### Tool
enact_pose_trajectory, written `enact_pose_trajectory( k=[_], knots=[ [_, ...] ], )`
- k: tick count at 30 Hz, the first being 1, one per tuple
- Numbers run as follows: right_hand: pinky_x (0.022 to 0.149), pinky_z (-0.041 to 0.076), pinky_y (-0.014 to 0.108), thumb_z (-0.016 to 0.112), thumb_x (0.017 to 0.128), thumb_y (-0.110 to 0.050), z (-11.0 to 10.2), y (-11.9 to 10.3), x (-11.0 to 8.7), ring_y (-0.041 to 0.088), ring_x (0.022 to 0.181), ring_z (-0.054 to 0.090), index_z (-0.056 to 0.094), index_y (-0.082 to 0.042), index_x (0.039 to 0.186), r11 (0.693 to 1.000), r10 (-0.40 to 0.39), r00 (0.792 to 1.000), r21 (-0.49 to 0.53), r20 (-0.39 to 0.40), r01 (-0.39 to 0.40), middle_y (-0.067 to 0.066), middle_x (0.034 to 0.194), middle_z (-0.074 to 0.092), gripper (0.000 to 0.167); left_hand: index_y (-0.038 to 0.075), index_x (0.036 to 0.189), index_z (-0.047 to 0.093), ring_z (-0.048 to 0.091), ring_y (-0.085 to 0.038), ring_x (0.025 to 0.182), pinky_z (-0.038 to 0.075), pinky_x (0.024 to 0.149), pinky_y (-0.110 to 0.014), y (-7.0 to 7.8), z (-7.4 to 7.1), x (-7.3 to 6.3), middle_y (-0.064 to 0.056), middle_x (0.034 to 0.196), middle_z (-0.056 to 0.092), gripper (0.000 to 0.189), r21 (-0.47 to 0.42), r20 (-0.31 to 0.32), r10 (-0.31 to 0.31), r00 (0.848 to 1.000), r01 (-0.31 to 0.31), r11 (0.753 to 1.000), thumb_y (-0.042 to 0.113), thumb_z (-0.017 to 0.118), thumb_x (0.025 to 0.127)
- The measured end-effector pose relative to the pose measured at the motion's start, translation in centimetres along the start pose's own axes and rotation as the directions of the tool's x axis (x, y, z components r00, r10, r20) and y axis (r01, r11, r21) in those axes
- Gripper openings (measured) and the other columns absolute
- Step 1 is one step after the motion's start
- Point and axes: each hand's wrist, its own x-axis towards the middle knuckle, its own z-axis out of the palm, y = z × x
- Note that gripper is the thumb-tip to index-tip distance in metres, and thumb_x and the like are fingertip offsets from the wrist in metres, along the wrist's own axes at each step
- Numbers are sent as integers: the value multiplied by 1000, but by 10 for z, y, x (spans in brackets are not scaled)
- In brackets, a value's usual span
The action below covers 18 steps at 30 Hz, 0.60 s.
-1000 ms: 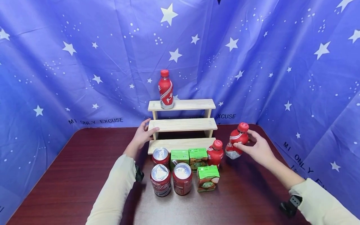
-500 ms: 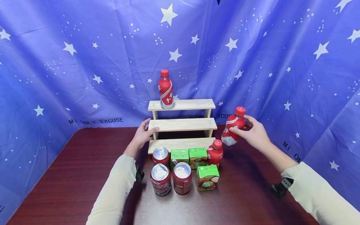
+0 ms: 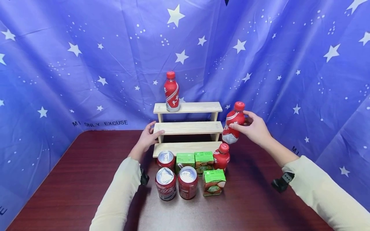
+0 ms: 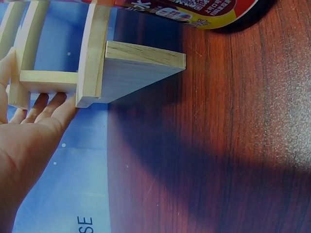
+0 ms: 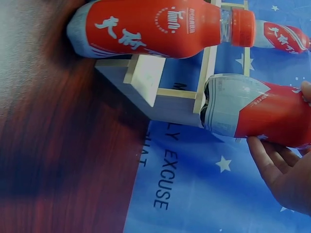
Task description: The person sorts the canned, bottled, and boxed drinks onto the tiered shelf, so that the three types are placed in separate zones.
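The head view is bright and fairly even, the light seemingly from above. A pale glare washes the desk point(image 3: 167, 218) nearer the camera than the left grip point(image 3: 148, 137) and right grip point(image 3: 256, 129), and a Coke can's lid point(image 3: 188, 175) gleams between them. Soft shadow lies below the right grip, a darker band under the wooden rack's point(image 3: 188, 128) middle tier beside the left. The starry curtain point(image 3: 95, 64) stretches toward the corners. Both wrist views are dimmer, with broad shadow and grainy sheen on the desk away from each grip.
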Motion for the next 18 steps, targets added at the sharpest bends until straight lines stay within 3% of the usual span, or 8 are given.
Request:
enact_pose_trajectory(
  k=[14, 18],
  knots=[
    [70, 47, 17, 75, 76, -42, 16, -8, 20, 30, 104, 59, 36, -4, 142, 1000, -12, 1000, 20, -3, 12, 22, 119, 60, 85, 16, 149, 17, 42, -36, 126, 39, 98, -59, -1, -1, 3, -18, 149, 32, 78, -8, 0, -13, 1000, 13, 1000, 9, 64, 88],
    [75, 51, 26, 75, 77, -43, 17, -14, 25, 30, 104, 59, 35, -4, 142, 1000, -14, 1000, 23, 2, 14, 21, 119, 60, 86, 16, 150, 16, 40, -36, 127, 38, 99, -59, 3, -1, 0, -18, 150, 30, 78, -11, 8, -24, 1000, 24, 1000, 9, 63, 88]
  ],
)
